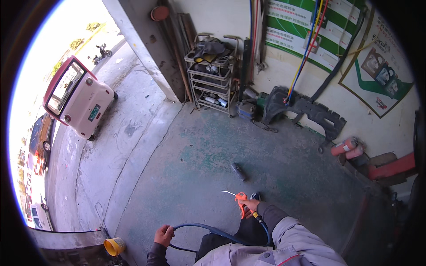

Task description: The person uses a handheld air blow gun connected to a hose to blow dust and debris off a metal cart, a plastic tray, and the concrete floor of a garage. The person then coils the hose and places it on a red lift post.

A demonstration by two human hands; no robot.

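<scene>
Over worn green floor (191, 153), the right hand (250, 205) grips an orange, white-nozzled air gun (241, 196); the left hand (163, 235) grasps blue hose (213, 229).

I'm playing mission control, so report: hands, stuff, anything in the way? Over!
Right hand gripping orange air gun. Left hand holding blue hose. Ahead: dark cylinder on floor.

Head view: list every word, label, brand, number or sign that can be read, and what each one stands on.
I don't copy wording, so by place only:
Green-and-white poster: several printed lines, not transcribed.
White poster with a green band: slanted print, not transcribed.
Green plate on the red-topped vehicle: too small to read.
Red cylinders: any label print is too small to read.
</scene>
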